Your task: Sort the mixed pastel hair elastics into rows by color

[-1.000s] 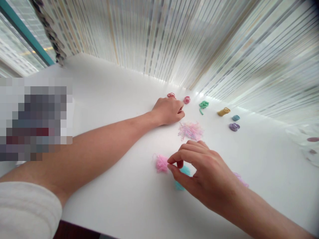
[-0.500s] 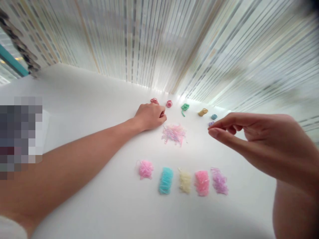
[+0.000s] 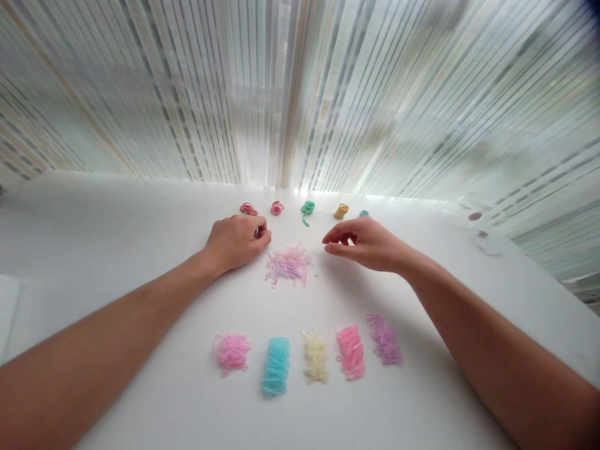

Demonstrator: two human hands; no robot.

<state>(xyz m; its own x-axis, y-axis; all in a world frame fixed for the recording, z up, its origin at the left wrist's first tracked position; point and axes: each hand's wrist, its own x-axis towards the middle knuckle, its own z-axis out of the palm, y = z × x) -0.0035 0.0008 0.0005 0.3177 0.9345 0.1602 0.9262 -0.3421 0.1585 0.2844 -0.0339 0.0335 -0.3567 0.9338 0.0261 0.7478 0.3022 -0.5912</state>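
My left hand rests on the white table with its fingers curled in. What they hold, if anything, is hidden. Just right of it lies a loose pile of thin pink and lilac elastic bands. On the pile's other side hovers my right hand, thumb and forefinger a little apart, nothing visible between them. Nearer me a row of band bundles runs across: pink, turquoise, pale yellow, deeper pink and purple.
Along the back stand small coils: a red coil, a pink coil, a green coil with a loose tail, a yellow coil and a partly covered blue coil. A striped curtain hangs behind the table.
My right hand has moved left, from beside the coils to the pile, and its pinched fingertips have parted. The view has turned rightward and levelled. My left hand stays beside the pile.
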